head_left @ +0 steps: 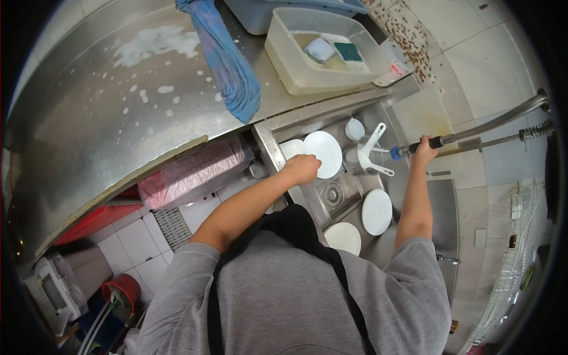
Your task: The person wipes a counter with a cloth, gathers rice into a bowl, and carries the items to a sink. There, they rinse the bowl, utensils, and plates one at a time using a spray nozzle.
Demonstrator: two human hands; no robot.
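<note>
In the sink (269, 148), my left hand (303, 170) is closed on the near edge of a white plate (323, 152); another white dish (291, 149) lies partly behind it. My right hand (423, 151) grips the black handle of a spray hose (436, 142), its blue nozzle (396, 153) pointing left over the sink. Beneath the nozzle stands a clear jug (353, 157) with white-handled utensils (374, 139) in it. A small white cup (354, 129) sits beside the jug. Closer to my body are two more white plates, one upright-leaning (377, 212) and one lower (343, 238).
A steel counter (118, 130) with foam (160, 44) and a wet blue cloth (228, 65) extends left. Beyond the sink stands a plastic tub (296, 74) holding liquid, a sponge (319, 50) and a green scouring pad (348, 52). A red bucket (122, 290) is on the floor.
</note>
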